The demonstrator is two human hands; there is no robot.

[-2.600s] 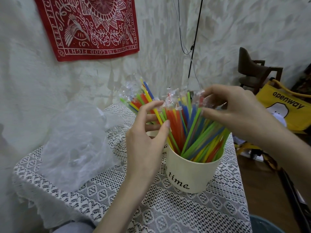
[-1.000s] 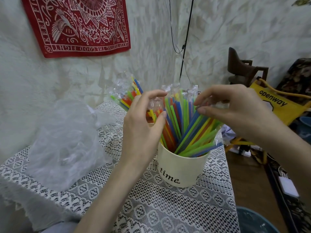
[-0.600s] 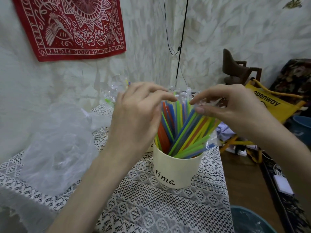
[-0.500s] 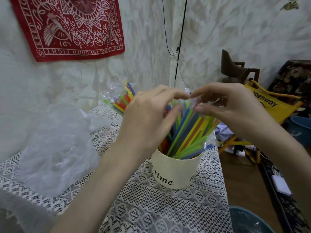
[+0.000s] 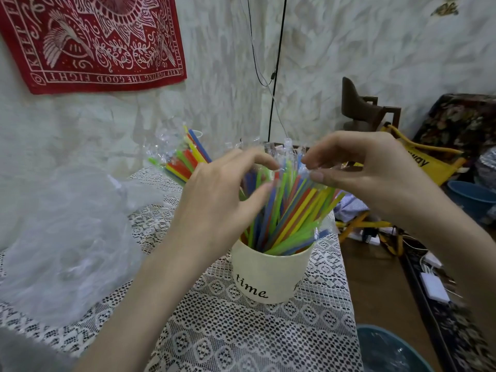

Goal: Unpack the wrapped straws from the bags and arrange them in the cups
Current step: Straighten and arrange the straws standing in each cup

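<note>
Head view: both hands at the tops of wrapped straws standing in a cream cup.

Head view: cream cup [image 5: 268, 275] marked "time" stands on the lace-covered table [image 5: 241, 336], just right of centre, packed with wrapped straws [image 5: 292, 210] fanning toward 1 o'clock. Left hand [image 5: 222, 200] at 10 o'clock of the cup, fingers curled, thumb and forefinger closing on straw wrapper tops. Right hand [image 5: 367, 173] at 1 o'clock of the cup, fingers curled, thumb and fingertips pinching wrapper ends. Second bundle of straws [image 5: 185, 159] behind the left hand at 11 o'clock, its holder hidden. Crumpled clear plastic bag [image 5: 67, 237] on the table at 9 o'clock. Red bandana [image 5: 94, 41] on the wall at top left; yellow bag [image 5: 429, 162] at 3 o'clock.
</note>
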